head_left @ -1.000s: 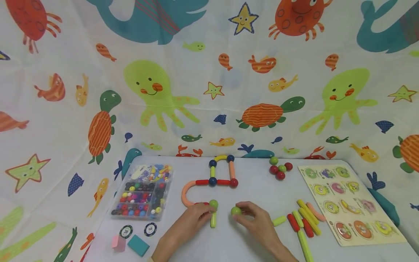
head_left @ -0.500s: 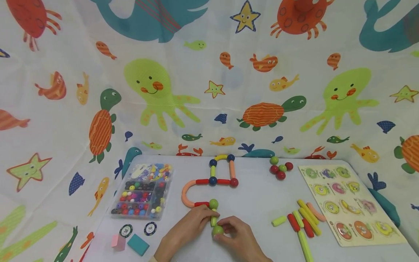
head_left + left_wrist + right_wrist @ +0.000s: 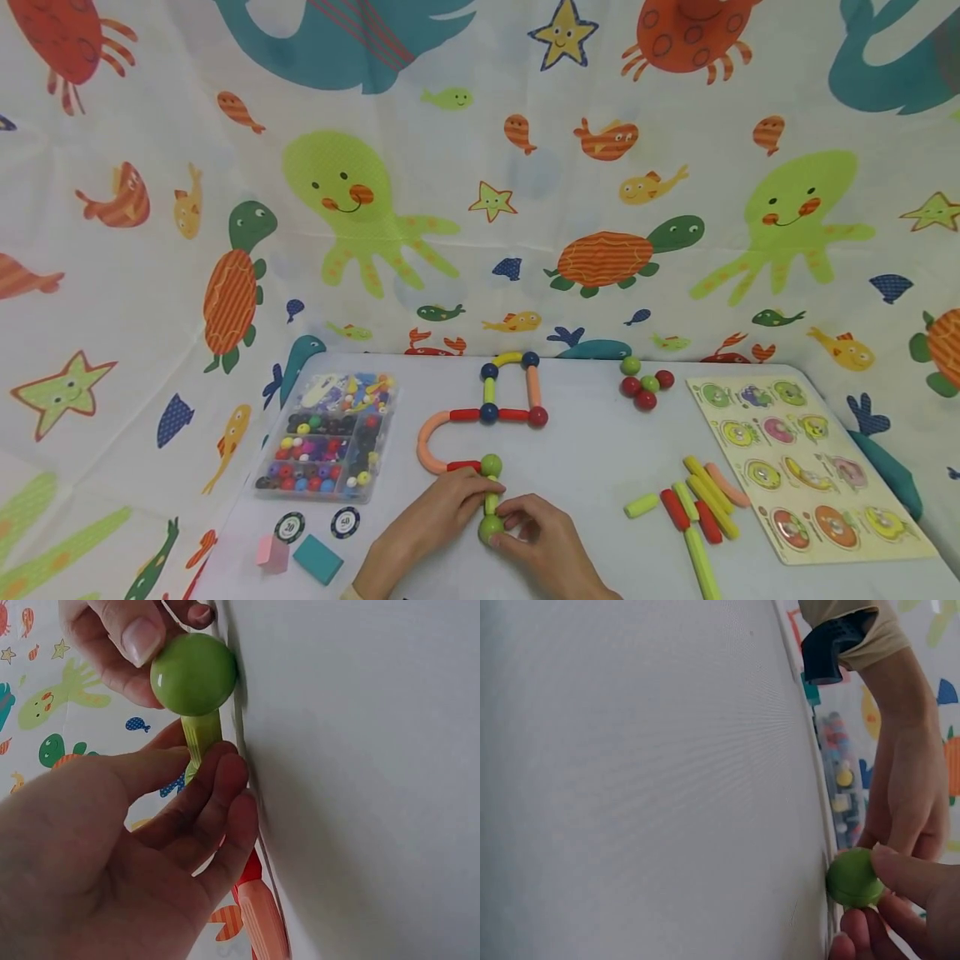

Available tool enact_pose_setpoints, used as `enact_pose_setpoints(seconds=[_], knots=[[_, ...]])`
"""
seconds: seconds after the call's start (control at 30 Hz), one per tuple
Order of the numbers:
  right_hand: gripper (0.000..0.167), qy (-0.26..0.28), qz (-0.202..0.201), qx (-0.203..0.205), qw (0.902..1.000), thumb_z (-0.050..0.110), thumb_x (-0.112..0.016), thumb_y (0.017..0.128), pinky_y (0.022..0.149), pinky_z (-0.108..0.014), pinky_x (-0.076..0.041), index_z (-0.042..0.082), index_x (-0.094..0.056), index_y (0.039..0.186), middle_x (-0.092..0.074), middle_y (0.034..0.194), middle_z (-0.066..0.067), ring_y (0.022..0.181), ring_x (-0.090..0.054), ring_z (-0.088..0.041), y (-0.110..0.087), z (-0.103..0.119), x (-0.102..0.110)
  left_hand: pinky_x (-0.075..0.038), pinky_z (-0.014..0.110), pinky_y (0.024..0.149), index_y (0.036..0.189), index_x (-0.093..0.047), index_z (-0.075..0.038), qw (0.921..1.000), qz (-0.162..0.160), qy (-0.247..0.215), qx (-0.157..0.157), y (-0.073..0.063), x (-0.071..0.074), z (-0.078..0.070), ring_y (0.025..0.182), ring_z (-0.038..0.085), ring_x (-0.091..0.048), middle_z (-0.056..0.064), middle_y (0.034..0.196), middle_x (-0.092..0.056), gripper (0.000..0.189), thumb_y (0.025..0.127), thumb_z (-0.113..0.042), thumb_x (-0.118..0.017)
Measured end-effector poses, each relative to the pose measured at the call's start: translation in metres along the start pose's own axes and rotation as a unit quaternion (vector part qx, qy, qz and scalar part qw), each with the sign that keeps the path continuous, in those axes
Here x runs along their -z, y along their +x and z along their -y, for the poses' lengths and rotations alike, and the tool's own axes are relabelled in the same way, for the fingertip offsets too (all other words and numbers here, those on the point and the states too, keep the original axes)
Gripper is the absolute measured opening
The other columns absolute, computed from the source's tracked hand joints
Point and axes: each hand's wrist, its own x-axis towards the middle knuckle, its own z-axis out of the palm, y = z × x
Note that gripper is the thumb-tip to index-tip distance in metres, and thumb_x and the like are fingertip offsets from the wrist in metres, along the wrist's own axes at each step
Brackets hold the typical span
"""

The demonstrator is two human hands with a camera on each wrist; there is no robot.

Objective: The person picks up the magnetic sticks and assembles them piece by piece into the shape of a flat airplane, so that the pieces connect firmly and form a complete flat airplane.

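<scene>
Your left hand pinches a yellow-green rod between thumb and fingers. Your right hand's grip pinches a green ball, thumb and fingers around its side, against the rod's near end. Both pieces lie low over the bench, at the end of the chain closest to you.

Beyond your left fingertips, another green ball sits at the rod's far end, meeting a red rod. That runs left to a curved peach rod, which bends back to a second red rod and a blue ball on the closed loop.

Right of your hands lie loose rods; farther back, a cluster of red and green balls. A fruit puzzle board stands at the right, a bead box at the left, with two poker chips in front.
</scene>
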Motion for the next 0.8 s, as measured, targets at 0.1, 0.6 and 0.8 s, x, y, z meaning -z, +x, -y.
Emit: enact_pose_setpoints(seconds=[0.1,0.6,0.8], knots=[[0.03,0.001,-0.002,0.005,1.0,0.038,-0.08,0.086,0.072,-0.02,-0.054,0.021,-0.071,0.109,-0.071,0.096,0.011,0.083,-0.064,-0.002,0.0,-0.001,0.001,-0.053,0.033,0.101,0.13,-0.069,-0.027,0.9999,-0.002,-0.009,-0.008,0.0,0.0,0.002,0.109,0.001,-0.06,-0.014,0.115,-0.068,0.029,0.104,-0.02,-0.059],[0.027,-0.046,-0.113,-0.127,0.9844,0.028,-0.078,0.09,0.086,-0.017,-0.054,0.023,-0.072,0.116,-0.073,0.105,0.01,0.095,-0.065,-0.006,0.008,-0.01,0.074,-0.051,0.018,0.074,0.135,-0.067,-0.02,0.9875,0.013,-0.157,0.001,-0.003,0.001,0.011,0.079,0.0,-0.057,0.001,0.091,-0.068,0.032,0.105,-0.022,-0.057],[0.03,-0.098,-0.156,-0.131,0.9741,0.029,-0.076,0.092,0.082,-0.016,-0.054,0.02,-0.071,0.12,-0.074,0.111,0.004,0.099,-0.068,-0.012,-0.001,-0.026,0.129,-0.053,0.019,0.088,0.135,-0.066,-0.022,0.9847,0.02,-0.173,0.003,-0.01,0.002,0.012,0.097,0.0,-0.061,-0.004,0.121,-0.071,0.032,0.105,-0.029,-0.056]])
